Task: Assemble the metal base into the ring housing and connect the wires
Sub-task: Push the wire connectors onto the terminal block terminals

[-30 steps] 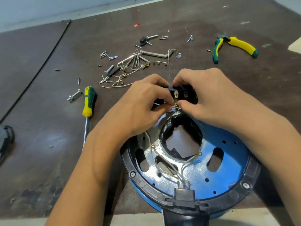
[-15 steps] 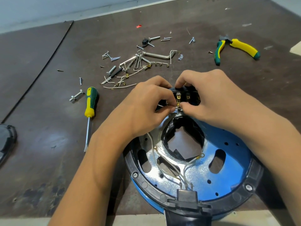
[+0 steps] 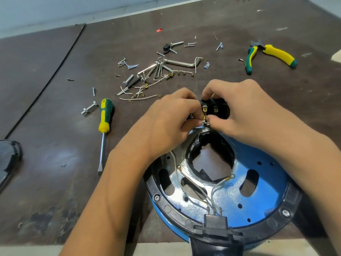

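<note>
Wire terminal (image 3: 204, 120) sits pinched in our left hand (image 3: 171, 119), touching the connector block (image 3: 219, 109) our right hand (image 3: 245, 115) clamps just beyond the ring housing (image 3: 171, 209); pushed askew, we could bend its tab.

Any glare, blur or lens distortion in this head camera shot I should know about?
Head view: glare speckles the metal base; soft sheen on the table; slight wide-angle bowing toward edges; left hand, pinching a wire, and right hand, gripping the switch block, look sharp.
</note>
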`<state>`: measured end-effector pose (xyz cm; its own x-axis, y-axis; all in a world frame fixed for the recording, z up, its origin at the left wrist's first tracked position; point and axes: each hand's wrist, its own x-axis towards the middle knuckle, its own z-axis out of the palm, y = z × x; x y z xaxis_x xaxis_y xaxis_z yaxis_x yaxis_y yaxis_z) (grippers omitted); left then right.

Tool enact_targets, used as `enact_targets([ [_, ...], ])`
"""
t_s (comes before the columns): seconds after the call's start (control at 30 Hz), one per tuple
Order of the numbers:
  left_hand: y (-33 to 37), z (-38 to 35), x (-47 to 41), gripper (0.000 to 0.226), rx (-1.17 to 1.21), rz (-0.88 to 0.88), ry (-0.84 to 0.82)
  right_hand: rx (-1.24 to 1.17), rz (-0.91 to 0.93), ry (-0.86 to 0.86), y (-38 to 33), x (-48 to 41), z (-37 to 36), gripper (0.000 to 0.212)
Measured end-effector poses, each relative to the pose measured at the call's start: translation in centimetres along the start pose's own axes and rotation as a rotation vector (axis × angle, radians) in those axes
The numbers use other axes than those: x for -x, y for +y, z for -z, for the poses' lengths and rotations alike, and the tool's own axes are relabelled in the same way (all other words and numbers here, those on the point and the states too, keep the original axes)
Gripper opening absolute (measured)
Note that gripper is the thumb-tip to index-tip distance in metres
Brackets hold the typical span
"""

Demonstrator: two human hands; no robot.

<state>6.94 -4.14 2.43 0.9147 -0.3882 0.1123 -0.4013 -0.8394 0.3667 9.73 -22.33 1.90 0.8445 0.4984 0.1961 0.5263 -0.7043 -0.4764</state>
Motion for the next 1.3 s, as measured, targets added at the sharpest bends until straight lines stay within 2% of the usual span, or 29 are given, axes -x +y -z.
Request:
enact_targets([
  [0.2, 0.05, 0.03, -0.08, 0.009, -0.005, -0.003, -0.010, 0.007, 0.007, 0.014, 0.07, -0.02, -0.07, 0.033],
  [0.37, 0.05, 0.00, -0.12, 0.040, 0.097, 0.016, 0.012, 0.013, 0.015, 0.039, 0.27, -0.05, -0.08, 0.033],
  [0.43, 0.15, -0.12, -0.19, 0.061, 0.117, 0.026, -0.007, 0.014, 0.015, 0.044, 0.31, -0.08, -0.04, 0.033],
  [0.53, 0.23, -0.23, -0.14, 0.081, 0.102, 0.046, -0.018, 0.008, -0.021, 0.026, 0.09, -0.23, 0.11, 0.046],
  [0.6, 0.17, -0.27, -0.16, 0.084, 0.103, 0.058, -0.025, 0.031, -0.039, 0.009, -0.04, -0.31, 0.17, 0.052],
  [0.77, 0.09, -0.11, -0.19, 0.089, 0.111, 0.051, -0.022, 0.064, -0.013, 0.000, -0.29, -0.30, 0.28, 0.037],
  [1.3, -0.25, -0.40, -0.48, 0.075, 0.075, 0.010, 0.010, 0.084, 0.012, 0.005, -0.15, -0.40, 0.35, 0.036],
])
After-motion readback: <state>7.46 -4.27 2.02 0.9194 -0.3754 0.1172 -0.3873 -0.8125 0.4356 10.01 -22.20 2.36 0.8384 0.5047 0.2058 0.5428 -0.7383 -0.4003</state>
